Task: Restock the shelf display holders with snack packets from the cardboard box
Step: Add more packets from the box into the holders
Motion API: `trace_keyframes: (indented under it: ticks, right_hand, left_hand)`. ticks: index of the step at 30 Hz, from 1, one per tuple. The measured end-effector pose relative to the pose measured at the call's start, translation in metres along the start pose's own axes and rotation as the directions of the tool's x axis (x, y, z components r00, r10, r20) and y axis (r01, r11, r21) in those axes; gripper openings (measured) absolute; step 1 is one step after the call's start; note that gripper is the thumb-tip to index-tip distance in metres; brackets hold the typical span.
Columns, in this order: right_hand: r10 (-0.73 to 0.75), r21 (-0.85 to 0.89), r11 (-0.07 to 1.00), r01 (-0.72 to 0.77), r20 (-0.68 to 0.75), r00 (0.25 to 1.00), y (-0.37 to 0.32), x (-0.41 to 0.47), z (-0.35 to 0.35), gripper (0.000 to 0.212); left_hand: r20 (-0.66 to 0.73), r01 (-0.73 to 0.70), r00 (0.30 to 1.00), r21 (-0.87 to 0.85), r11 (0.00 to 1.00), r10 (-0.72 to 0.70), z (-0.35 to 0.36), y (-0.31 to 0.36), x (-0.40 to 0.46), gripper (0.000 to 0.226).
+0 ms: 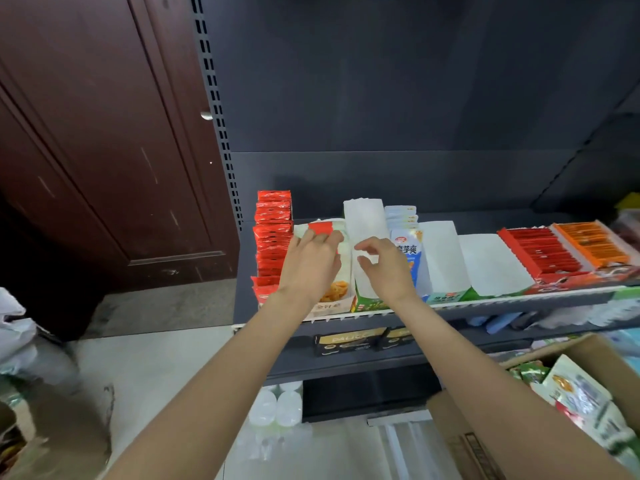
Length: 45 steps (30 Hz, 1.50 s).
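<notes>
- The step in hand looks like seating packets in a holder: the left hand (313, 258) lies on a red-and-white snack packet (323, 228) in the second display holder from the left (337, 303), its fingers (329, 239) bent over the packet's top edge, apparently pressing or gripping it; blur leaves that unsettled.
- The right hand (384, 268) hovers just beside it, in front of the tall white holder (365, 216), fingers loosely curled and holding nothing.
- Further right on the shelf (519, 299), two white holders (491, 265) look unfilled.
- The cardboard box (460, 441) sits low at the right, well apart from the hands, with more packets (581, 396) inside.
- Next move, as I judge it: settle this packet upright, then bring the free right hand down to the box for another and slot it in without knocking the neighbouring red packets (273, 233).
</notes>
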State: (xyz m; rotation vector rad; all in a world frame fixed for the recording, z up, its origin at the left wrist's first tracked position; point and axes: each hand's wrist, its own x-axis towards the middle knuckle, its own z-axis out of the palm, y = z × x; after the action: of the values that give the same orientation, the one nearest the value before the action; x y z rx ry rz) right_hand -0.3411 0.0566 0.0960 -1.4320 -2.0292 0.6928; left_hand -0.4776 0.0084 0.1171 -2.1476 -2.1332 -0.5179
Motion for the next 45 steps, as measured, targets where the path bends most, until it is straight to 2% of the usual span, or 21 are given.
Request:
trace_keyframes:
  ticks: [3,8,12,16,18,21,25,27,28,31,33,35,36,38,40,41,45]
  right_hand:
    - [0.032,0.037,0.999,-0.032,0.022,0.999,0.025,-0.033,-0.021,0.019]
    - [0.161,0.075,0.984,-0.164,0.042,0.986,0.096,-0.085,-0.074,0.018]
    - [0.275,0.034,0.96,-0.276,0.05,0.96,0.171,-0.131,-0.118,0.014]
    - [0.36,-0.086,0.932,-0.352,0.12,0.925,0.256,-0.166,-0.162,0.02]
    - [0.424,-0.147,0.904,-0.402,0.18,0.888,0.295,-0.175,-0.182,0.028]
    - [0.443,-0.199,0.893,-0.404,0.233,0.866,0.336,-0.181,-0.206,0.04]
    - [0.454,-0.259,0.888,-0.379,0.376,0.808,0.371,-0.186,-0.215,0.053]
    - [0.464,-0.265,0.885,-0.384,0.406,0.787,0.383,-0.188,-0.213,0.052]
    - [0.465,-0.247,0.885,-0.395,0.405,0.787,0.387,-0.186,-0.212,0.048]
    - [0.464,-0.227,0.886,-0.405,0.394,0.793,0.393,-0.177,-0.207,0.042]
    - [0.458,-0.279,0.887,-0.369,0.424,0.781,0.394,-0.172,-0.204,0.038]
    - [0.461,-0.301,0.885,-0.356,0.446,0.768,0.394,-0.169,-0.201,0.021]
    - [0.463,-0.267,0.885,-0.38,0.446,0.766,0.396,-0.168,-0.2,0.017]
    - [0.472,-0.16,0.879,-0.449,0.414,0.778,0.403,-0.168,-0.198,0.025]
    - [0.452,-0.039,0.881,-0.471,0.365,0.814,0.408,-0.17,-0.198,0.014]
    - [0.437,0.017,0.884,-0.468,0.33,0.837,0.408,-0.172,-0.201,0.007]
    - [0.396,0.236,0.871,-0.431,0.181,0.9,0.401,-0.18,-0.213,0.01]
  left_hand:
    - [-0.042,-0.075,0.997,-0.107,0.991,0.071,0.012,0.031,-0.018,0.027]
    - [-0.015,-0.142,0.99,-0.256,0.956,0.143,0.047,0.113,-0.043,0.016]
    - [0.108,-0.123,0.978,-0.384,0.915,0.177,0.074,0.2,-0.057,0.02]
    - [0.254,-0.037,0.956,-0.392,0.919,0.147,0.109,0.28,-0.066,0.023]
    - [0.409,0.028,0.906,-0.321,0.947,0.111,0.13,0.316,-0.07,0.03]
    - [0.589,0.093,0.807,-0.201,0.975,0.045,0.164,0.355,-0.079,0.054]
    - [0.747,0.167,0.664,-0.104,0.98,-0.034,0.203,0.373,-0.099,0.084]
    - [0.799,0.201,0.597,-0.069,0.977,-0.066,0.212,0.376,-0.106,0.092]
    - [0.807,0.212,0.585,-0.057,0.976,-0.08,0.214,0.378,-0.108,0.095]
    - [0.801,0.268,0.588,-0.06,0.961,-0.115,0.218,0.384,-0.106,0.097]
    - [0.797,0.326,0.587,-0.07,0.943,-0.144,0.221,0.388,-0.105,0.095]
    - [0.779,0.37,0.604,-0.087,0.925,-0.169,0.224,0.39,-0.105,0.089]
    - [0.769,0.384,0.614,-0.094,0.919,-0.178,0.225,0.391,-0.106,0.085]
    - [0.758,0.388,0.628,-0.108,0.915,-0.177,0.225,0.39,-0.106,0.078]
    - [0.764,0.387,0.625,-0.13,0.913,-0.157,0.221,0.386,-0.106,0.073]
    - [0.768,0.389,0.624,-0.142,0.91,-0.146,0.22,0.385,-0.106,0.071]
    - [0.737,0.4,0.662,-0.196,0.895,-0.135,0.214,0.382,-0.109,0.065]
